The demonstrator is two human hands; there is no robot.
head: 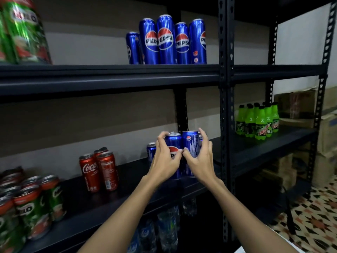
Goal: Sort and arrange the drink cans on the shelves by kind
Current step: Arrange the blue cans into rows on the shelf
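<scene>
Head view: left hand (165, 159) and right hand (197, 157) curl around Pepsi cans (174, 143) at six o'clock; rigid, smooth, likely slippery, best gripped mid-body.

You're standing in a shop stockroom: dark metal racking (226, 106) carries Pepsi cans (166, 40), Coca-Cola cans (99, 170) and green Mountain Dew bottles (258, 121) grouped by brand, with cardboard cartons (295, 105) stacked behind (patterned floor tiles (313, 212) underfoot).

Glossy metal Pepsi cans (173, 148) on matt black steel shelf (109, 83).
</scene>
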